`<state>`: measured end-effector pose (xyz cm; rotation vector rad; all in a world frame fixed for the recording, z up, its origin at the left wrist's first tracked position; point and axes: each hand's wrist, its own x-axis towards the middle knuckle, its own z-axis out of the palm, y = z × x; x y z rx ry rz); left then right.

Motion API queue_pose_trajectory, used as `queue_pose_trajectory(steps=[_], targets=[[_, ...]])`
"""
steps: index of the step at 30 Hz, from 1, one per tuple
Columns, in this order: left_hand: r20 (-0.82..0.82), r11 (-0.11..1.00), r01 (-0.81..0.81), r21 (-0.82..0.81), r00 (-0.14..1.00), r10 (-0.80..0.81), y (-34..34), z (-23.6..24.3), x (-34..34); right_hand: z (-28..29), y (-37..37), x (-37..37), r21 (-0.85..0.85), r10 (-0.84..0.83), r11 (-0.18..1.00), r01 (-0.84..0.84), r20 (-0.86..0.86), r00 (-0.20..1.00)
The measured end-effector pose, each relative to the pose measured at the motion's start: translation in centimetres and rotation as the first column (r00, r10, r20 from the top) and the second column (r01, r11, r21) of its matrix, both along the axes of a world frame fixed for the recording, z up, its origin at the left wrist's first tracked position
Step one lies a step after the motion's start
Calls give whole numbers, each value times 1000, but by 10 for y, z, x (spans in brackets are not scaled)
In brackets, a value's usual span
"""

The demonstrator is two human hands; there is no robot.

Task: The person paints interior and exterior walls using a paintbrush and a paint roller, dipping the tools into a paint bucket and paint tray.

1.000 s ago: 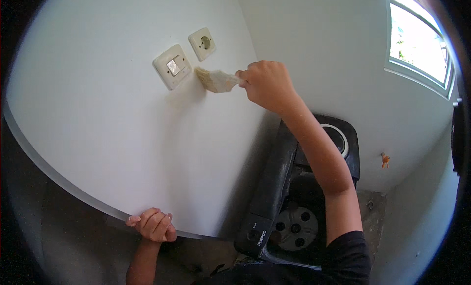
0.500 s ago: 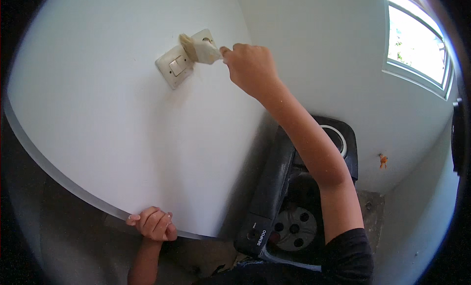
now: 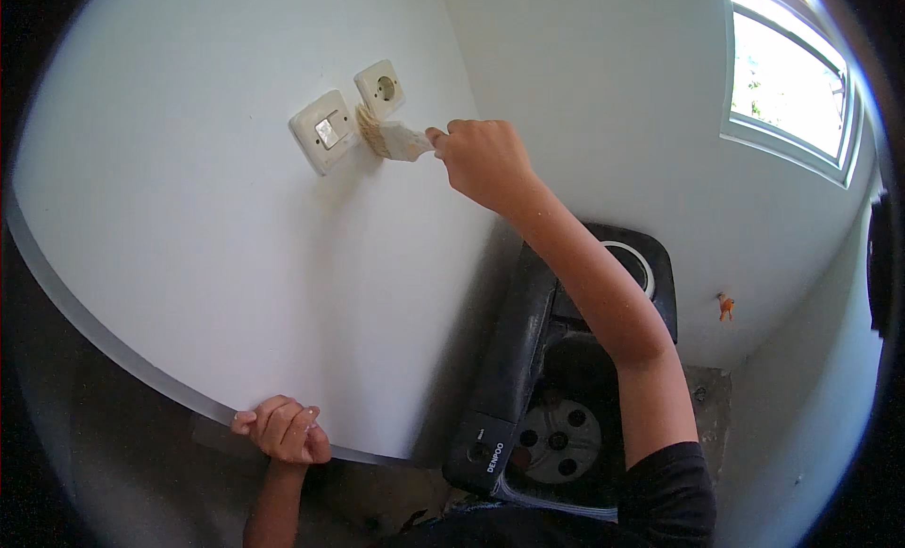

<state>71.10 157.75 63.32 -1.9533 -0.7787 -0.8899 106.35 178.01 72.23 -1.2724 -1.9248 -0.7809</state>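
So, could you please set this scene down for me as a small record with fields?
Right hand: holding a pale brush
Bristles: beside the light switch, just under the socket
Left hand: fingers curled, at the white wall's lower edge
Below right arm: black washing machine, tub uncovered
Upper right: bright window

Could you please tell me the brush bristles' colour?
The bristles are yellowish beige, clearest in the head view.
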Motion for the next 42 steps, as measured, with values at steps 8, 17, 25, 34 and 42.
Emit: queue_pose_trajectory(steps=[8, 17, 25, 34, 42], targets=[[5, 998, -54, 12, 999, 54, 1, -2, 0, -30, 0, 7, -104, 34, 994, -27, 67, 997], [8, 998, -56, 22, 998, 56, 1, 1, -2, 29, -54, 31, -102, 134, 982, -158, -210, 968], [5, 999, -5, 54, 1000, 4, 6, -1, -2, 103, -57, 5, 162, 327, 944, -288, -338, 882], [11, 998, 1, 70, 1000, -2, 5, -7, -8, 129, -27, -21, 167, 165, 976, -140, -149, 975], [57, 996, 28, 90, 998, -33, 9, -8, -9, 131, -31, -23, 117, 166, 983, -145, -192, 967]])
